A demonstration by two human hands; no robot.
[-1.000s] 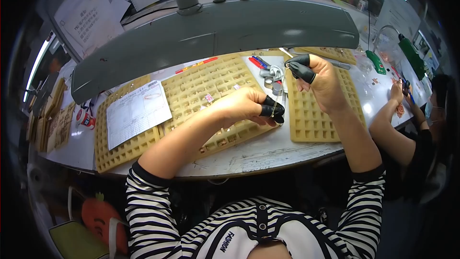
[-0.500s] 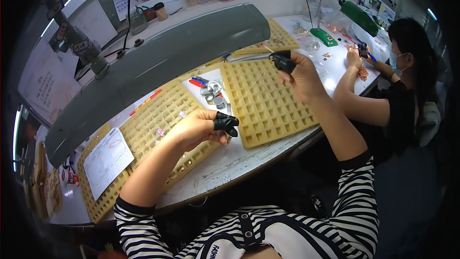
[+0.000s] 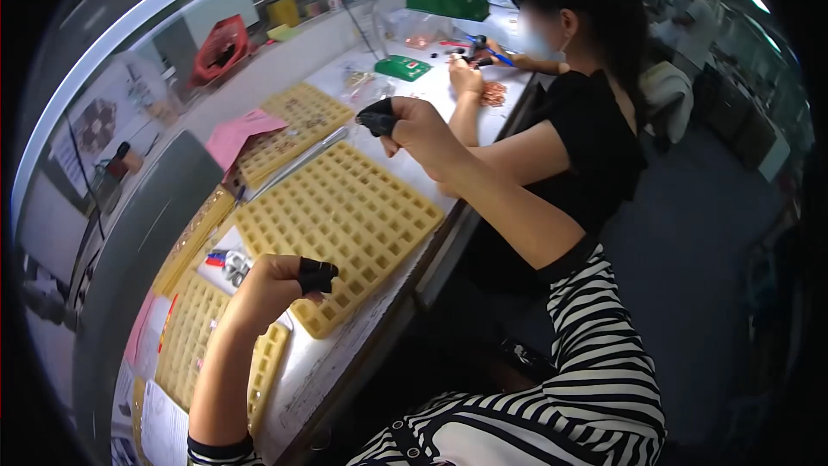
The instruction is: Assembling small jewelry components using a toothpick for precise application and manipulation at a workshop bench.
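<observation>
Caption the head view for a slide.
Black-capped fingertips of left hand and right hand above yellow plastic grid tray.

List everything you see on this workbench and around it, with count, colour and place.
Yellow plastic grid trays: at least four, along the bench.
Pink paper sheet: one, beside the far tray.
Green desk lamp: one, far end of the bench.
Red container: one, on the back ledge.
Small metal parts: a cluster, silver, between trays.
Co-worker in a black top: one, seated to the right.
Left hand: black finger cots, over the near tray edge.
Right hand: black finger cots, raised above the big tray.
</observation>
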